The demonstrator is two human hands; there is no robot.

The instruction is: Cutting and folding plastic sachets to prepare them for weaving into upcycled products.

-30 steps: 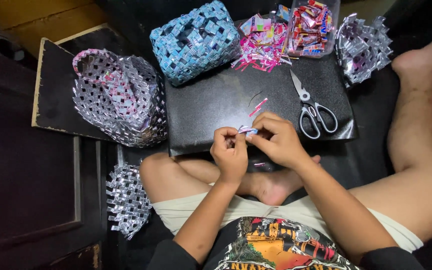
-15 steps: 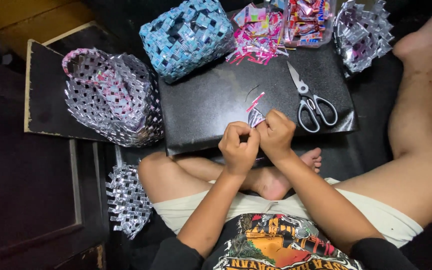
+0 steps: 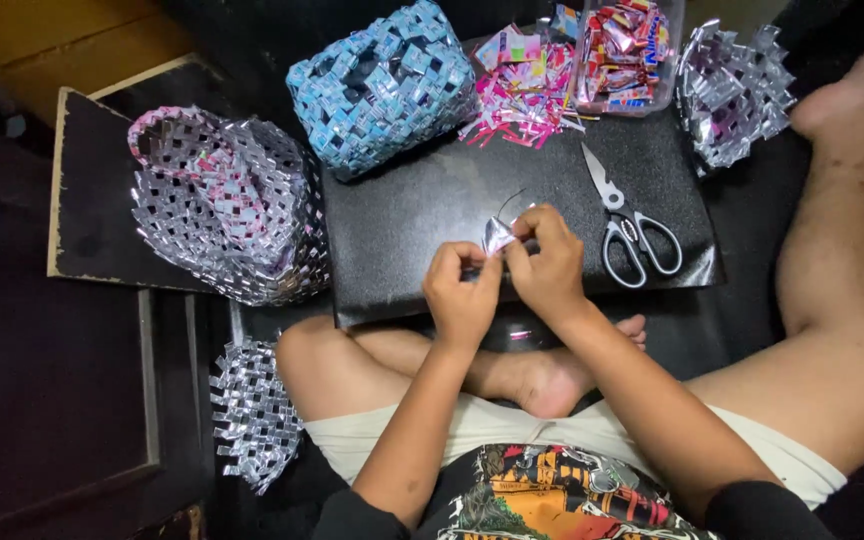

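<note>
Foil strip (image 3: 498, 236) pinched between fingers (image 3: 524, 238)

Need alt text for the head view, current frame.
Both hands, left hand and right hand, pinch a small silver wrapper strip over a black board on the person's crossed legs. Scissors lie to the right; woven wrapper baskets, blue and silver-pink, sit behind.

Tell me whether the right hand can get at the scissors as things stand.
Probably yes. The scissors lie flat on the black board just beside the right hand, with nothing between them. But that hand and the left hand are both pinching a small folded strip, so it would have to let go first.
</note>
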